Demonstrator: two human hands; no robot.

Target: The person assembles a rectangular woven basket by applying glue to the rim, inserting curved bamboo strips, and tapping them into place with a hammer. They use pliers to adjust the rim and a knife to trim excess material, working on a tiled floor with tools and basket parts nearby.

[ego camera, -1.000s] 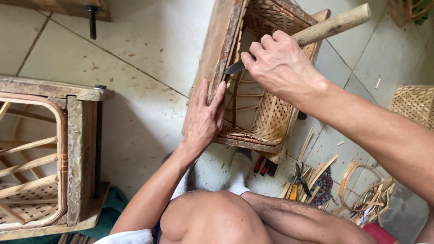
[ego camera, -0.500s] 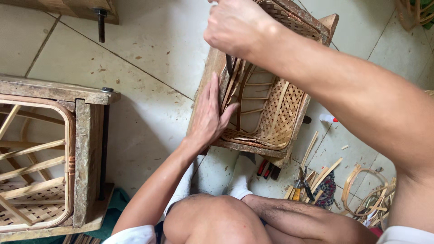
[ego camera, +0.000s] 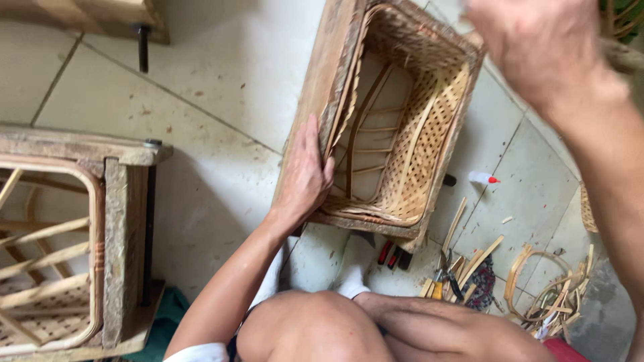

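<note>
A woven rattan basket (ego camera: 429, 141) sits inside a rough wooden frame (ego camera: 322, 74) on the tiled floor. My left hand (ego camera: 305, 174) presses on the frame's left rail, fingers flat along the wood and thumb hooked over the inner edge by the weave. My right hand (ego camera: 537, 47) is raised, blurred, above the basket's far right corner. Its fingers are closed, and a bit of a wooden tool handle (ego camera: 624, 57) shows at its right side. The tool's head is out of view.
A second wooden frame with rattan weave (ego camera: 124, 221) stands at the left. Cut cane strips (ego camera: 469, 258), rattan hoops (ego camera: 537, 278), yellow-handled pliers (ego camera: 439, 287), red-handled tools (ego camera: 392, 255) and a small white bottle (ego camera: 483, 178) lie right of my knees (ego camera: 315, 328).
My right hand has lifted from the inside edge of the frame up and to the right with the handled tool. My left hand has stayed on the frame rail.
</note>
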